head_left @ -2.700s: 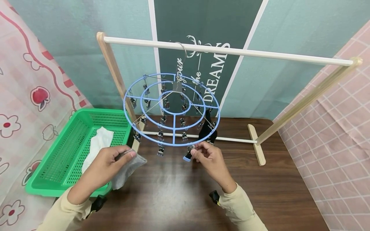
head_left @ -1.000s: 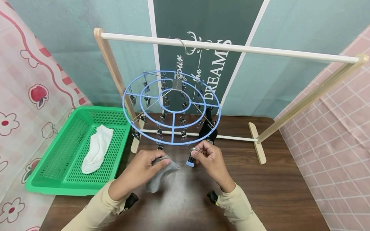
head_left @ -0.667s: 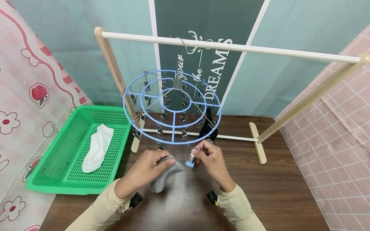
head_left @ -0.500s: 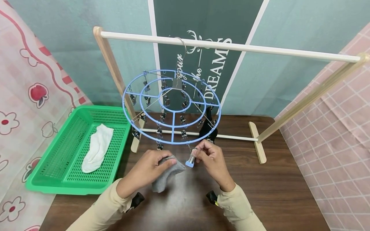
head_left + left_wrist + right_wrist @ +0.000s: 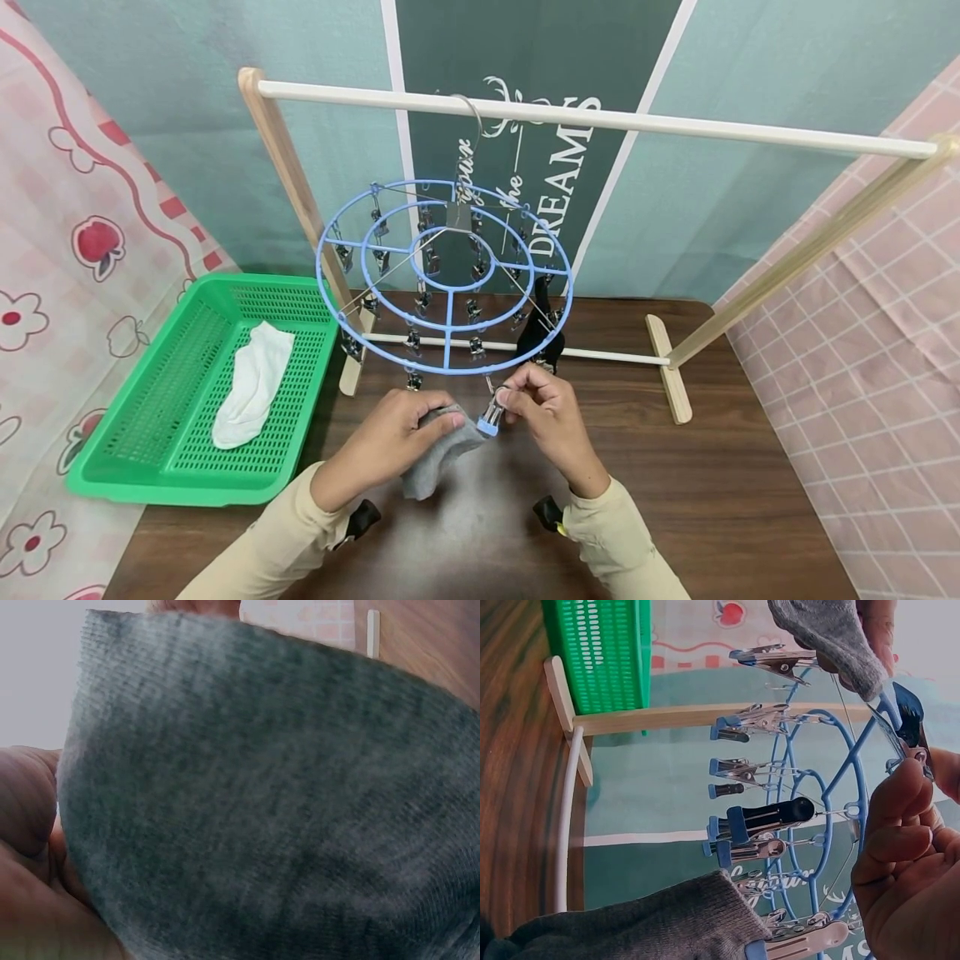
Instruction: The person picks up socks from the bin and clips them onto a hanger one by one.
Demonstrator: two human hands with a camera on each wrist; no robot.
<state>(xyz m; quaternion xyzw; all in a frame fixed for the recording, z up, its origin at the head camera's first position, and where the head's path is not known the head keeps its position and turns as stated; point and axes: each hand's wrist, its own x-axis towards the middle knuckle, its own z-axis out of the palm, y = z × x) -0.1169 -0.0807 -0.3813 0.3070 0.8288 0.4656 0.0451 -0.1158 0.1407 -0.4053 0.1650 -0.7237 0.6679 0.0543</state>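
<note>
My left hand pinches a grey sock near its upper edge, and the sock hangs down over the table. It fills most of the left wrist view. My right hand pinches the handles of a metal clip with blue tips, strung from a round blue clip hanger. In the right wrist view the clip's jaws are spread, with the sock's corner right beside them; whether it lies between them I cannot tell. A dark sock hangs from the hanger just behind my right hand.
The hanger hooks over the white bar of a wooden stand. On the left, a green basket contains a white sock. Several other clips dangle around the hanger's rings. Brown tabletop extends in front and to the right.
My left hand has carried the grey sock rightward from beside the basket up to the clip. My right hand stays nearly in place, the clip now tilted slightly towards the sock.
</note>
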